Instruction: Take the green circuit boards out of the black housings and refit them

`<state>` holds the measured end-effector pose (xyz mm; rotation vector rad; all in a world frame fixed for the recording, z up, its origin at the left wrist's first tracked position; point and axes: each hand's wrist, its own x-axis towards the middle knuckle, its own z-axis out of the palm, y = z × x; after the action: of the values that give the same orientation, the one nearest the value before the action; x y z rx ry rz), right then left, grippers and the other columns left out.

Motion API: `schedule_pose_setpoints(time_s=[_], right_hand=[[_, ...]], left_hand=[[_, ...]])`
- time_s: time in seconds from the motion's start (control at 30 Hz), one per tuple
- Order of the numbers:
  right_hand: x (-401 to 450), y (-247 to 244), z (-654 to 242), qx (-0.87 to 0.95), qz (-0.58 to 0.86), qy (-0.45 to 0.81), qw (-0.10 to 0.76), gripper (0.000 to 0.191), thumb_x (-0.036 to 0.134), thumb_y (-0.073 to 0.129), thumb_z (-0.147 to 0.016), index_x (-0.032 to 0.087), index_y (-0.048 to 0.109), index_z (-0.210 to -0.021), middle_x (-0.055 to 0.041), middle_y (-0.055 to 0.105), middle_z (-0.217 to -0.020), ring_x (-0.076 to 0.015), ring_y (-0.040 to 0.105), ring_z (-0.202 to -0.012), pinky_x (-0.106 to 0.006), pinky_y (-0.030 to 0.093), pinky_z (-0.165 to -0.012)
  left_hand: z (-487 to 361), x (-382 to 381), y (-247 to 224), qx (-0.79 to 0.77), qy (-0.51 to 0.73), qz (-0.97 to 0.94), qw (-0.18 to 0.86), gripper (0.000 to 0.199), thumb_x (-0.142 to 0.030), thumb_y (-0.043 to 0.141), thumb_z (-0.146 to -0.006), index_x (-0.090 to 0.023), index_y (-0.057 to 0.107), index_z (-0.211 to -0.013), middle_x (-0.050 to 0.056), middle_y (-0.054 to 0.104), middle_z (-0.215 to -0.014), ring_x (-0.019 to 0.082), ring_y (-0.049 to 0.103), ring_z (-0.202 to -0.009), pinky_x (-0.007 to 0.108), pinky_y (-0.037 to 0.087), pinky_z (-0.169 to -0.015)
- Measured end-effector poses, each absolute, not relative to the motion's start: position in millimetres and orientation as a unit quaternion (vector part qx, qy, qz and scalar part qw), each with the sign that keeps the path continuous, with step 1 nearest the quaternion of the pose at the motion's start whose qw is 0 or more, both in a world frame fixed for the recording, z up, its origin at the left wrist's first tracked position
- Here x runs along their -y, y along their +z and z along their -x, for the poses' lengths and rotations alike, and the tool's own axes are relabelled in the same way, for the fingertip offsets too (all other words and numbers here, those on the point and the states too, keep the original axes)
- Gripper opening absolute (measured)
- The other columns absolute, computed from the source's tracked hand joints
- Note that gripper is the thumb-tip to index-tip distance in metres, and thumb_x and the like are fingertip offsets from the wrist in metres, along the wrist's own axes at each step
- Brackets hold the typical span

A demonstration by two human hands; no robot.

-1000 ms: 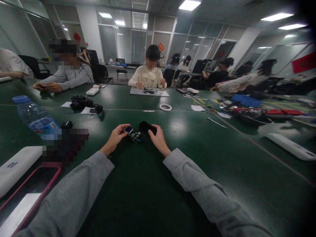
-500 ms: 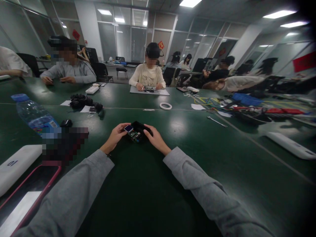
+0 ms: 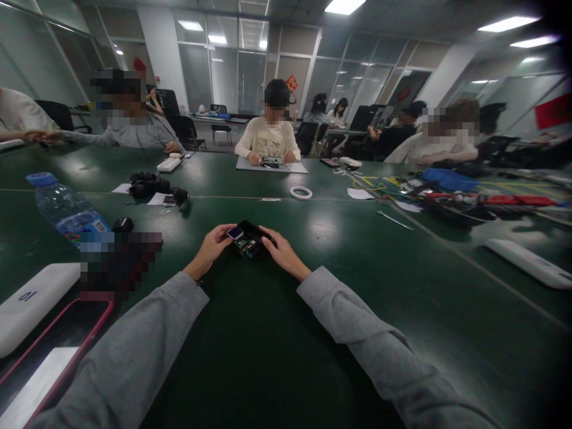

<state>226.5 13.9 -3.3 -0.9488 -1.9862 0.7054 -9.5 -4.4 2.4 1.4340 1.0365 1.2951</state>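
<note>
A small black open case [image 3: 255,230] is between my hands over the green table. A green circuit board [image 3: 247,245] with a small square screen [image 3: 235,233] sits in or against the case; whether it is seated cannot be made out. My left hand [image 3: 211,247] pinches the board at the screen's left edge. Around the right side of the case, my right hand [image 3: 282,250] is closed, thumb on top and fingers behind.
At left lie a plastic bottle [image 3: 71,211], a white power bank [image 3: 38,304] and a red-edged phone [image 3: 58,351]. Beyond my hands is a white tape ring [image 3: 301,192]. A wrench [image 3: 395,220] and tangled cables [image 3: 379,183] are at right. A person [image 3: 268,140] sits opposite.
My hands and the case hardly differ; the screen has tilted slightly. At the far left a person now stretches an arm sideways, and a person at right has straightened up.
</note>
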Motion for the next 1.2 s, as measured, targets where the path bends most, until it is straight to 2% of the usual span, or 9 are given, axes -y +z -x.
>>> schedule_pose_setpoints(time_s=[0.93, 1.2], right_hand=[[-11.7, -1.8, -226.1, 0.788, 0.384, 0.282, 0.391, 0.048, 0.049, 0.046, -0.095, 0.028, 0.044, -0.138, -0.0047, 0.048, -0.139, -0.0225, 0.044, -0.128, -0.045, 0.036, -0.108], [-14.2, -5.1, -227.0, 0.787, 0.372, 0.286, 0.401, 0.044, 0.048, 0.037, -0.098, 0.028, 0.046, -0.137, -0.0035, 0.050, -0.136, -0.0201, 0.046, -0.126, -0.041, 0.034, -0.109]], left_hand=[[8.8, 5.1, 4.1, -0.439, 0.528, -0.559, 0.465, 0.040, -0.028, 0.066, -0.078, -0.017, 0.059, -0.116, 0.011, 0.063, -0.123, 0.024, 0.059, -0.114, 0.046, 0.040, -0.103], [6.3, 6.0, 5.6, -0.452, 0.531, -0.557, 0.451, 0.039, -0.029, 0.068, -0.077, -0.017, 0.060, -0.113, 0.011, 0.064, -0.121, 0.024, 0.060, -0.111, 0.046, 0.041, -0.103]])
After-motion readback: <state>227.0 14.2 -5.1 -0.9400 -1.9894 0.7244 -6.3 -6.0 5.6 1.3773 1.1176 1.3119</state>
